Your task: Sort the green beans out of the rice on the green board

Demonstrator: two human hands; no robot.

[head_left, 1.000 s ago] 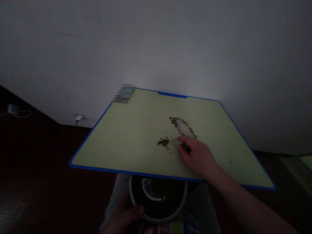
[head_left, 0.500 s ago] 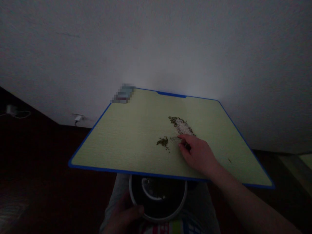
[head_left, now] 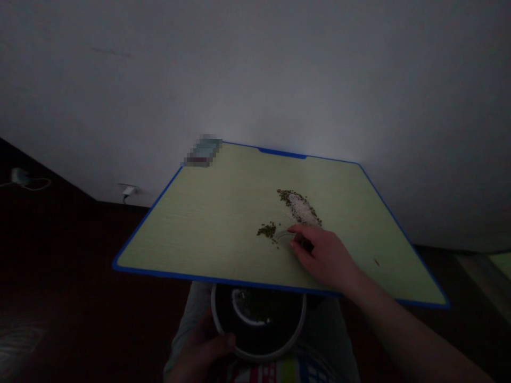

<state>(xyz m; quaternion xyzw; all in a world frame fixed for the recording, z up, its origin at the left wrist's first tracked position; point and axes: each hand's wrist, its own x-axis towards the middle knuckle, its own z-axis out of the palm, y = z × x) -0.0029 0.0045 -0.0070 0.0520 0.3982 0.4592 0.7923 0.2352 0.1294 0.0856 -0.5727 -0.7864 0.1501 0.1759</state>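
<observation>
My right hand [head_left: 319, 252] is closed, thumb and fingers pinching a small, clear, curved piece [head_left: 284, 234] whose kind I cannot make out. It rests low over the board, its left edge beside a small heap of greenish-brown beans or seeds [head_left: 266, 231]. Just beyond my fingers lies a longer pile of pale grains [head_left: 302, 209], with more dark seeds along its edges. Below the board's near edge, my left hand [head_left: 207, 346] grips the left rim of a round, dark bowl [head_left: 271, 340] on my lap. Some greenish contents show dimly inside it; its far side is hidden under the board.
The pale green board [head_left: 207, 213] with a blue border stands against a white wall [head_left: 255, 69]. A blurred flat item [head_left: 203, 152] lies on its far left corner. A tiny dark sliver [head_left: 377, 262] is at the right. A plug [head_left: 128, 191] sits in the wall at left.
The clear piece in my right hand has shifted slightly left, close against the small seed heap. My left hand stays on the bowl. The piles look nearly the same.
</observation>
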